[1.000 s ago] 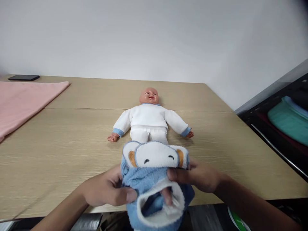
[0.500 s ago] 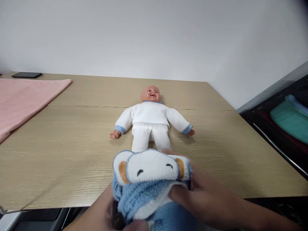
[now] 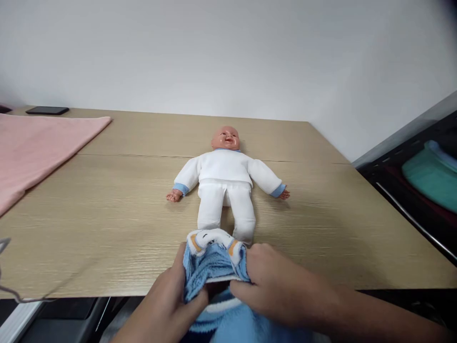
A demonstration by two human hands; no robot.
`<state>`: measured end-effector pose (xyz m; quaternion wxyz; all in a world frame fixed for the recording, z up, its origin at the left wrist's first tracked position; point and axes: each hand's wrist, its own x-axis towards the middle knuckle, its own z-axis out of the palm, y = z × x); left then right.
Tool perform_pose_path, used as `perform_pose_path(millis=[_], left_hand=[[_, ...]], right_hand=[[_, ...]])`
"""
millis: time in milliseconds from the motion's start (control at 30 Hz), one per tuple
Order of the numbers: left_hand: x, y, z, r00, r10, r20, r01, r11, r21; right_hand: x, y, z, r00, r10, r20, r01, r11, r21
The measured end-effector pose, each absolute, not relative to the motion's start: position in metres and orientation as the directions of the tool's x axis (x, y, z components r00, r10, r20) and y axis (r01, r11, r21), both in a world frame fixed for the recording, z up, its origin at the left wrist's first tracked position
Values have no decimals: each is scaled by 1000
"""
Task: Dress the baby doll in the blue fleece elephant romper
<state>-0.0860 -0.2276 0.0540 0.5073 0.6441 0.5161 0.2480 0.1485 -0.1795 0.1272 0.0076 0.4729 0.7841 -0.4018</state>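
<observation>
"Blue fuzzy garment [image 3: 214, 264]: where's it at?"

"Near table edge [image 3: 117, 291], bunched, just before the doll [image 3: 225, 166]. Leg ends partly hidden; can't tell if touching."

"Grip?"

"Left hand [image 3: 167, 300] grasping one side, right hand [image 3: 274, 281] the other, beside the white-trimmed opening [image 3: 222, 305]."

"Why that way?"

"Likely to hold the opening apart. Doll's on its back, legs toward the hands, probably for easy reach."

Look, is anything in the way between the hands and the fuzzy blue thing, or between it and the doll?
Nothing that I can see. The left hand and right hand both hold the fuzzy blue thing. Its far edge overlaps the doll at the legs in this view; whether they touch, I can't tell.
</observation>
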Motion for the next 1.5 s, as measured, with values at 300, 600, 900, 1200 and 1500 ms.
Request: perform_pose_path(millis=[300, 600, 900, 1200, 1500], left_hand=[[-88, -224, 33, 284, 871, -400, 793, 22, 609], [-105, -218, 22, 368, 929, 30, 569, -251, 783], [-126, -195, 23, 525, 850, -35, 274, -130, 953], [-127, -144, 55, 634, 768, 91, 344, -385, 857], [-124, -111, 54, 584, 808, -78, 241, -81, 967]], right_hand=[[134, -197, 89, -458, 799, -389, 868, 307, -391], [147, -202, 57, -503, 850, -158, 655, 255, -712], [157, -186, 57, -548, 834, 68, 466, 372, -802], [168, -145, 64, -580, 771, 263, 327, 517, -791], [187, -93, 83, -782, 622, 53, 262, 404, -876]])
